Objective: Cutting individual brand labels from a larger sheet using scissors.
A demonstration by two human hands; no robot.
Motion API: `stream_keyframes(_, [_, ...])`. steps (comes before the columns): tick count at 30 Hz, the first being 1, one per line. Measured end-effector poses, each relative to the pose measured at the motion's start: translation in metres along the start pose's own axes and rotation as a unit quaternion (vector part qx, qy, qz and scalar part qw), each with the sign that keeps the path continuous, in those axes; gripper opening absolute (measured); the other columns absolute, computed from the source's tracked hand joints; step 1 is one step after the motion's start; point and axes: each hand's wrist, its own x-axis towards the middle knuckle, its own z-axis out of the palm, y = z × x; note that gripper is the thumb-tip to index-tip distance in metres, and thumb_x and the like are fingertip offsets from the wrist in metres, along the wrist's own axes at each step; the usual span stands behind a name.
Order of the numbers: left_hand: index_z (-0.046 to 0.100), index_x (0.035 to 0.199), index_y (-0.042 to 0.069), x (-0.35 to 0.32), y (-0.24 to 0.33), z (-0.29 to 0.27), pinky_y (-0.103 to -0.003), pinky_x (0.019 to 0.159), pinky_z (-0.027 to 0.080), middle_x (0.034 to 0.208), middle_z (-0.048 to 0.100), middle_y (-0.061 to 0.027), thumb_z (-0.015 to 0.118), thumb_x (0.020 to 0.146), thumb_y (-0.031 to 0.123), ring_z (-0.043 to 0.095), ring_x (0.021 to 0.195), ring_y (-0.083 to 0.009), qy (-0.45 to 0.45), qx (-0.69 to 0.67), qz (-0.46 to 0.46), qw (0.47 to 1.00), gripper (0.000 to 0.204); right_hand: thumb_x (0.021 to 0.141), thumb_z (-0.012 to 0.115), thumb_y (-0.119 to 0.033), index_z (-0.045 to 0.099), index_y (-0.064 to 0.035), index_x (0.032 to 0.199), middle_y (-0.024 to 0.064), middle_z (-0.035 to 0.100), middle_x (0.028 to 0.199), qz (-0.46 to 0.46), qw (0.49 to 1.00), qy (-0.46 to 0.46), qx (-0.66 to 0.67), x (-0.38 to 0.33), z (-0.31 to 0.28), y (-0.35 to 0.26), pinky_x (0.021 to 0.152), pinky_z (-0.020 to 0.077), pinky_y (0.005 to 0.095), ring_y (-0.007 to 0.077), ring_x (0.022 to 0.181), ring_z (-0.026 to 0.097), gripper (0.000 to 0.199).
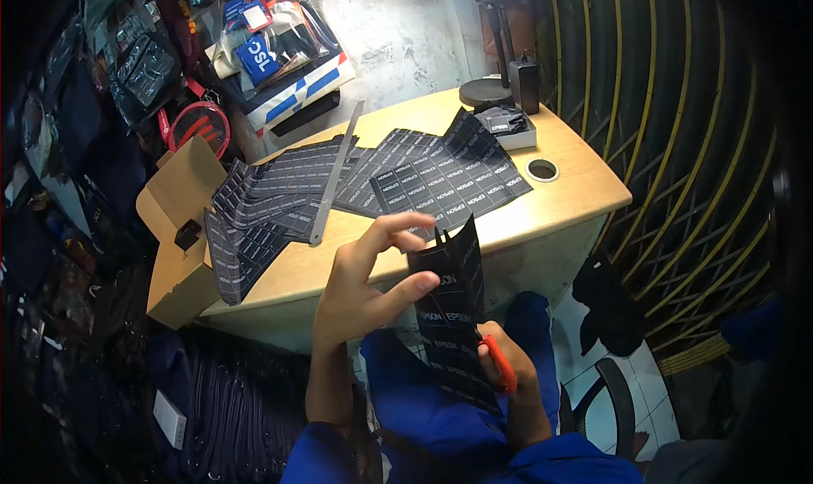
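In front of my lap a black sheet (445, 306) printed with a repeating pale pattern stands upright and folded. My left hand (360, 285) is at its upper left edge, thumb and fingers spread apart, the thumb tip overlapping the sheet. My right hand (517, 365) is closed around the orange handle of scissors (501, 367), low at the sheet's right side. The sheet hides most of the blades. Two narrow dark points stick up at the sheet's top; whether they are blade tips or cut strips I cannot tell.
More printed black sheets (449, 179) lie on the wooden table (584, 175), with a metal ruler (334, 179) across some. An open cardboard box (182, 268) is at the left edge. A tape roll (542, 171), a small box (517, 137) and a dark stand (487, 92) occupy the right.
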Motion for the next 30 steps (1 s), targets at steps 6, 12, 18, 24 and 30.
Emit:
stream_keyframes(6, [0.062, 0.089, -0.003, -0.007, 0.007, 0.000, -0.023, 0.061, 0.043, 0.067, 0.058, -0.0043, 0.069, 0.078, 0.007, 0.053, 0.065, -0.0084, -0.011, 0.091, -0.110, 0.990, 0.017, 0.092, 0.042, -0.050, 0.055, 0.0031, 0.100, 0.0040, 0.049, 0.059, -0.011, 1.000, 0.005, 0.002, 0.002, -0.001, -0.002, 0.052, 0.0392, 0.0270, 0.0098, 0.055, 0.044, 0.056])
stream_keyframes(12, [0.061, 0.088, -0.004, -0.007, 0.015, 0.000, -0.021, 0.057, 0.041, 0.068, 0.059, -0.0038, 0.063, 0.082, 0.005, 0.053, 0.063, -0.0062, -0.032, 0.069, -0.166, 0.983, 0.011, 0.092, 0.043, -0.043, 0.053, 0.0023, 0.114, 0.0067, 0.056, 0.069, -0.001, 1.000, -0.011, 0.009, 0.003, -0.003, 0.000, 0.059, 0.0427, 0.0270, 0.0116, 0.061, 0.049, 0.052])
stream_keyframes(18, [0.062, 0.085, -0.005, 0.002, 0.034, -0.002, -0.020, 0.052, 0.038, 0.062, 0.058, -0.0033, 0.061, 0.082, 0.004, 0.050, 0.058, -0.0033, -0.060, 0.042, -0.207, 0.976, 0.009, 0.090, 0.046, -0.044, 0.052, 0.0048, 0.113, 0.0106, 0.058, 0.071, 0.007, 1.000, -0.026, 0.004, 0.003, -0.003, -0.002, 0.060, 0.0449, 0.0281, 0.0147, 0.061, 0.052, 0.054])
stream_keyframes(24, [0.063, 0.080, -0.004, 0.004, 0.029, -0.007, -0.021, 0.047, 0.036, 0.055, 0.055, -0.0024, 0.063, 0.081, 0.007, 0.049, 0.053, -0.0035, -0.111, 0.068, -0.192, 0.973, 0.010, 0.079, 0.042, -0.070, 0.049, 0.0076, 0.091, 0.0103, 0.050, 0.062, 0.009, 0.999, -0.025, -0.022, 0.000, -0.007, 0.005, 0.051, 0.0422, 0.0333, 0.0189, 0.054, 0.050, 0.079])
stream_keyframes(30, [0.063, 0.076, -0.004, 0.005, 0.037, -0.012, -0.021, 0.047, 0.037, 0.056, 0.055, -0.0046, 0.063, 0.078, 0.005, 0.050, 0.051, -0.0044, -0.137, 0.107, -0.164, 0.971, 0.009, 0.076, 0.035, -0.078, 0.049, 0.0073, 0.090, 0.0108, 0.049, 0.060, 0.011, 0.999, -0.030, -0.033, 0.003, -0.003, 0.008, 0.050, 0.0410, 0.0345, 0.0212, 0.053, 0.049, 0.087])
